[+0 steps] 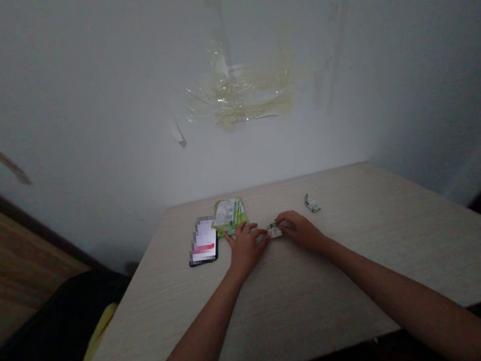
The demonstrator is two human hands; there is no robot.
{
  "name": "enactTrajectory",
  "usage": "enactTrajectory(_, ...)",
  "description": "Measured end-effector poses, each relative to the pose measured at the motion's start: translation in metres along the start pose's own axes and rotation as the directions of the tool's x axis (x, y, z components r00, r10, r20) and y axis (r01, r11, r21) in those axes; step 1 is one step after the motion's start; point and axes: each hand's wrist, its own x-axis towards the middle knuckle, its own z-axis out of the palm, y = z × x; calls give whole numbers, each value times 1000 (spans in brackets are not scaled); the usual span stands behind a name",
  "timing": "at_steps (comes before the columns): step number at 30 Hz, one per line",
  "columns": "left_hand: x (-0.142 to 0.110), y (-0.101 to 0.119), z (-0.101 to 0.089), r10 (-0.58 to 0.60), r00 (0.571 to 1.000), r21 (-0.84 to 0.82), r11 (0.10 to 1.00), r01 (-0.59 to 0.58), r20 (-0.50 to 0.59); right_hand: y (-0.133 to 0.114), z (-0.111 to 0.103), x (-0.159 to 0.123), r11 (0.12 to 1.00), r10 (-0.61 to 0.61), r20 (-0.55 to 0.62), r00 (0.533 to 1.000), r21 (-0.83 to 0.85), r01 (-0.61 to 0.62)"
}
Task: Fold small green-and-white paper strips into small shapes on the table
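A small white and green packet (275,232) lies low over the table between my hands. My left hand (247,248) pinches or presses its left edge with fingertips, while its other fingers spread toward a larger green and white pouch (227,214). At the packet's right edge, my right hand (297,229) is closed with thumb and fingers on it. The print on the packet is too small to read. Left of the pouch lies a phone (203,244) with a lit, partly blurred screen.
A crumpled green and white wrapper (311,203) lies farther right on the pale wooden table (307,306). Behind the table rises a wall (127,100) with peeling clear tape (252,95). Dark cloth (57,329) and a yellow item (99,333) are at the left.
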Motion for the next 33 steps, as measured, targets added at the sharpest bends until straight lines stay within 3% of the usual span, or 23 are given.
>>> enactTrajectory(12,-1,2,0,3,1000,19,1000,-3,-30,-9,0,0,996,-39,30,999,-85,41)
enactTrajectory(21,0,2,-1,20,998,29,999,-19,-52,-3,2,2,971,-90,18,996,-220,92)
enactTrajectory(27,0,5,-3,111,992,37,993,-114,63,0,3,1,965,-124,31,992,-231,128)
enactTrajectory(33,1,-1,0,173,975,-17,985,-172,140,3,1,0,971,-46,-68,997,-239,29)
